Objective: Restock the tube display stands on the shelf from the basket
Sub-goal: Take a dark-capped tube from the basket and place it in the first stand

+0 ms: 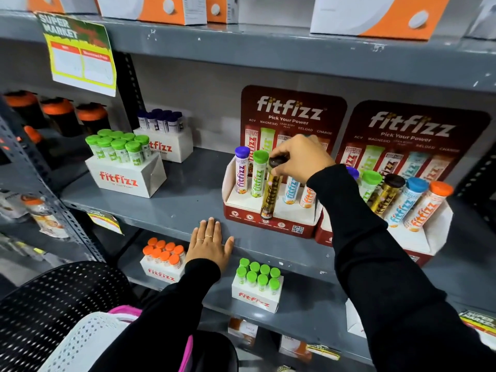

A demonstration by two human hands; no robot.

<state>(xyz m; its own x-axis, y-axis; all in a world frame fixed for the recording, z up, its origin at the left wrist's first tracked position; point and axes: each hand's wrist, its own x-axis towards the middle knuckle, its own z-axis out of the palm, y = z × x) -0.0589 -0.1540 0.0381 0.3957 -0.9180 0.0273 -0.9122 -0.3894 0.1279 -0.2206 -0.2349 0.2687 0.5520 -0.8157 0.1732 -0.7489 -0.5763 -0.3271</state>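
Two red fitfizz display stands sit side by side on the grey middle shelf [188,200]. The left stand [271,224] holds purple, green, blue and orange tubes upright. My right hand [300,159] grips a gold tube with a dark cap [271,194] by its top, its base at the stand's front middle. The right stand [418,237] carries several tubes, one of each colour. My left hand [209,242] lies flat, fingers spread, on the shelf's front edge. A white perforated basket with pink trim [88,336] shows at the bottom left; its contents are hidden.
White fitfizz boxes hold green-capped tubes [120,149] and dark-capped tubes [161,120] at the shelf's left. On the lower shelf are boxes of orange-capped [163,253] and green-capped tubes [257,275]. A black perforated basket [48,304] sits bottom left. Orange-white boxes line the top shelf.
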